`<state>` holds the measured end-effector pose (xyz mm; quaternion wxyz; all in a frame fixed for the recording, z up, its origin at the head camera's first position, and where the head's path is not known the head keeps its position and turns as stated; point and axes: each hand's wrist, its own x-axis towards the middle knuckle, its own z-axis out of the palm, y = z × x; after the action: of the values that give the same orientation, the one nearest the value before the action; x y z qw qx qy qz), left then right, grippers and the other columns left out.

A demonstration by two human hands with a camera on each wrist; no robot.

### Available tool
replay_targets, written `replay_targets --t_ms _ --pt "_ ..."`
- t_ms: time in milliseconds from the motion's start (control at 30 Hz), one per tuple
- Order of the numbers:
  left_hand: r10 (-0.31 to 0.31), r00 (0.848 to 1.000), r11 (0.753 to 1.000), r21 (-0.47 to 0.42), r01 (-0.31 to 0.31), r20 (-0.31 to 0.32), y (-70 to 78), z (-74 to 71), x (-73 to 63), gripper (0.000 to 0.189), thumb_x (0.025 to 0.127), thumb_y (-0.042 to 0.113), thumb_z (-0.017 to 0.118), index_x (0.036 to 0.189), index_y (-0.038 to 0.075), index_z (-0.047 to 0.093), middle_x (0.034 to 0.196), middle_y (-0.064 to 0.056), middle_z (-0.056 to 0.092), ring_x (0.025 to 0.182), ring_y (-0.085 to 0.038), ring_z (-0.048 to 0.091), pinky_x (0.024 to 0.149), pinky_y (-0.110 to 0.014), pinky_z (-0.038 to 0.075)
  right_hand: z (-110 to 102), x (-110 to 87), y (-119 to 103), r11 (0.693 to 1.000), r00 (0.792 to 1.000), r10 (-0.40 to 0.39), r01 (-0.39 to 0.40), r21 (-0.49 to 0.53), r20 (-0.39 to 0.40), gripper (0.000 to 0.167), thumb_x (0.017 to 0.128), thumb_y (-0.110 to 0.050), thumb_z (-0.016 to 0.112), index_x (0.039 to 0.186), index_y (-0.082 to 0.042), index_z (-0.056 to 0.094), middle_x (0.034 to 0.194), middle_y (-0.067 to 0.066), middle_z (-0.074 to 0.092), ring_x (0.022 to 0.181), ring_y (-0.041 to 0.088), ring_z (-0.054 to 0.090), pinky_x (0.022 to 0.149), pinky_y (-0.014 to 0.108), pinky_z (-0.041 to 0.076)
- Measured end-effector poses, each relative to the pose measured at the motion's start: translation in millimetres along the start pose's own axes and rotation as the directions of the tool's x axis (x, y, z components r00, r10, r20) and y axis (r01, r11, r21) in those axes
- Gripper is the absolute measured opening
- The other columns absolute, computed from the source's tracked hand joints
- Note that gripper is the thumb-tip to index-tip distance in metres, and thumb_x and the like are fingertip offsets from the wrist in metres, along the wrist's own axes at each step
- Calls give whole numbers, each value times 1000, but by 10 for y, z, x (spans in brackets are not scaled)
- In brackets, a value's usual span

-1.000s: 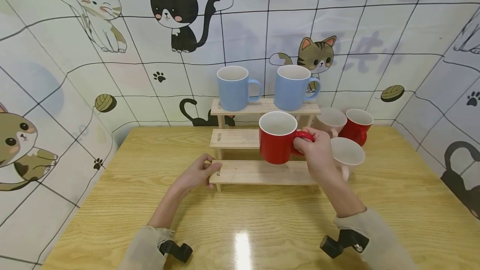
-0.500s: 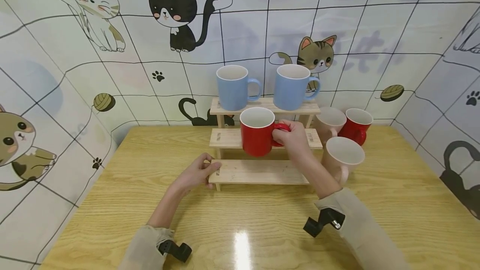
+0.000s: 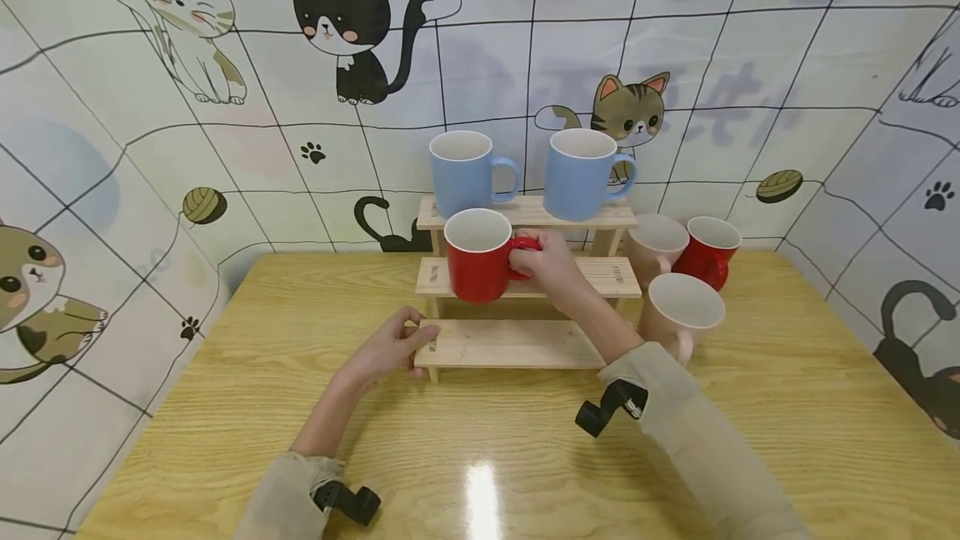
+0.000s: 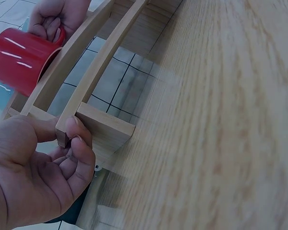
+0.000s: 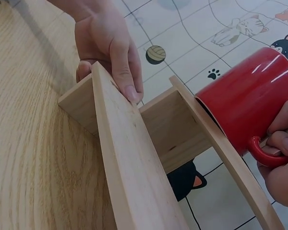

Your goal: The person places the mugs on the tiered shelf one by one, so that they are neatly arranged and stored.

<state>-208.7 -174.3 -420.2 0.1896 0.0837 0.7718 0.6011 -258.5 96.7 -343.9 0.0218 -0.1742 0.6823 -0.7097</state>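
My right hand (image 3: pixel 551 267) pinches the handle of a red mug (image 3: pixel 477 261), white inside and upright. The mug's base is right at the left part of the middle step of a three-tier wooden rack (image 3: pixel 495 346); in the right wrist view the red mug (image 5: pixel 252 98) overlaps that step's edge. With thumb on top and fingers curled below, my left hand (image 3: pixel 393 346) grips the left end of the lowest step, as the left hand (image 4: pixel 48 167) in the left wrist view also shows. Two light blue mugs, a left one (image 3: pixel 459 177) and a right one (image 3: pixel 576 177), stand on the top step, handles to the right.
Right of the rack, a pale pink mug (image 3: pixel 681 311) stands in front, with another pink mug (image 3: pixel 652 242) and a second red mug (image 3: pixel 711 248) behind it. The wooden table (image 3: pixel 450 440) meets a cat-patterned backdrop (image 3: pixel 495 65) at the back.
My right hand has carried the red mug leftward and slightly back, from over the right half of the rack to the left part of the middle step. My left hand keeps its grip.
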Motion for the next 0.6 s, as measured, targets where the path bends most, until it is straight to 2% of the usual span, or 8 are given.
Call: replay_targets --t_ms 167,400,600 --pt "6 1000 1000 -8 -6 10 1 2 9 33 105 27 59 113 3 37 68 -2 42 54 -18 55 64 -31 55 47 103 30 1000 1000 -9 9 -27 7 21 82 4 50 68 -9 41 61 0 37 62 15 38 55 25 33" --pt "7 1000 1000 -11 -7 17 1 -1 6 32 105 27 58 113 3 37 70 -2 46 54 -19 57 65 -31 54 107 182 50 1000 1000 5 -5 -9 13 16 83 5 53 73 -7 48 66 1 41 68 16 43 58 23 40" --pt "5 1000 1000 -6 -5 12 -9 1 3 33 105 26 58 113 3 37 69 -2 42 53 -18 56 64 -30 55 122 183 52 999 1000 -11 12 -31 18 19 83 5 52 70 -7 46 62 1 39 63 16 41 56 24 39"
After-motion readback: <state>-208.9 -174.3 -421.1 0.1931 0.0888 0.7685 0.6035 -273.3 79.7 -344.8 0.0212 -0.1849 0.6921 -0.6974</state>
